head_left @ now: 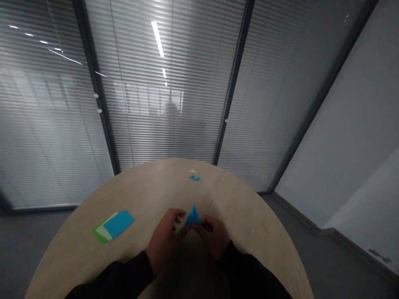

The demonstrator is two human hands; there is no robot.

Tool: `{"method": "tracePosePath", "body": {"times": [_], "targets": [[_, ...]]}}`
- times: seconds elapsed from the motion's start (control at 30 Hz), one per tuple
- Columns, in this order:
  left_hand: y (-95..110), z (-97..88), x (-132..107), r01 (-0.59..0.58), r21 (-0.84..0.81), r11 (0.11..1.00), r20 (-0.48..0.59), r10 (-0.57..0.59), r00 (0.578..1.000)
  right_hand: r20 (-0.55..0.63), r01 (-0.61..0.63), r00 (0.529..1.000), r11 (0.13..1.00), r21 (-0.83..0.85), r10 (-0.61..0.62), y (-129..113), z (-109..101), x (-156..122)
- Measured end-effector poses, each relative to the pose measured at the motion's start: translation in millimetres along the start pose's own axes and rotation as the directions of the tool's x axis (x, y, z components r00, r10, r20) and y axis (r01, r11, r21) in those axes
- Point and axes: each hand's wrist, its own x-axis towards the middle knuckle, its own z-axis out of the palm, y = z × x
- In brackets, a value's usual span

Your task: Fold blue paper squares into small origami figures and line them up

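A blue piece of folded paper (193, 216), shaped like a pointed triangle, stands up between my two hands just above the table. My right hand (216, 232) pinches its lower right corner, thumb in front and fingers curled behind. At the lower left corner is the thumb of my left hand (166, 234), touching the edge. The left index finger is bent and raised a little away from the paper, while the other left fingers are partly hidden.
On the round wooden table (149, 187), a small stack of blue and green paper sheets (119, 223) lies to the left. Several small folded paper figures (195, 176), yellow and blue, sit near the far edge. Glass panels with blinds (168, 137) stand behind, a white wall (352, 137) to the right.
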Motion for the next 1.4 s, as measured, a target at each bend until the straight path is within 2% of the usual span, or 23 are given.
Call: {"method": "tracePosePath", "body": {"times": [0.1,0.27,0.47,0.6,0.7,0.8,0.9,1.0,1.1,1.17,1.27,1.4], "targets": [[-1.8,3.2,-1.3,-0.060,0.048,0.997,0.055,0.057,0.997,-0.030,0.008,1.000,0.999,-0.032,-0.009,5.7,1.6,0.3],[-1.0,3.7,-1.6,-0.050,0.081,0.995,0.114,0.041,0.993,-0.023,0.031,0.999,0.997,-0.073,-0.032,8.2,1.6,-0.6],[5.3,-3.4,-2.1,-0.053,-0.043,0.998,0.157,0.059,0.986,0.040,0.078,0.996,0.996,-0.041,-0.076,5.5,-1.4,-1.6],[10.0,-6.9,-1.6,0.037,-0.164,0.986,0.226,0.001,0.974,0.133,0.117,0.985,0.993,-0.027,-0.113,5.7,-1.4,-2.0],[10.5,-7.9,-0.1,0.069,-0.196,0.978,0.186,-0.032,0.982,0.218,0.164,0.963,0.986,-0.019,-0.156,6.7,-0.7,-2.2],[7.0,-7.7,2.2,0.108,-0.239,0.965,0.138,-0.076,0.987,0.176,0.141,0.976,0.988,-0.059,-0.129,6.3,-1.1,-1.3],[0.3,-6.0,4.8,0.156,-0.353,0.922,0.161,-0.104,0.981,0.094,0.066,0.994,0.996,-0.060,-0.060,3.8,-1.6,0.1],[-7.3,-3.7,6.3,0.186,-0.465,0.866,0.195,-0.105,0.975,0.056,0.014,0.998,0.995,0.102,-0.020,1.2,-1.1,0.3],[-12.9,-3.4,6.1,0.233,-0.566,0.791,0.237,-0.115,0.965,0.020,0.063,0.997,0.972,0.225,-0.069,0.1,-1.7,-1.0],[-14.4,-5.0,5.5,0.252,-0.598,0.761,0.250,-0.122,0.961,0.023,0.154,0.987,0.973,0.172,-0.160,0.0,-3.6,-2.3],[-14.2,-8.4,4.8,0.258,-0.617,0.744,0.260,-0.118,0.958,0.078,0.273,0.959,0.962,0.001,-0.272,-0.6,-7.0,-3.4],[-12.4,-10.5,5.0,0.243,-0.601,0.761,0.252,-0.108,0.962,0.079,0.261,0.964,0.962,-0.081,-0.255,-1.5,-8.5,-2.7]]}}
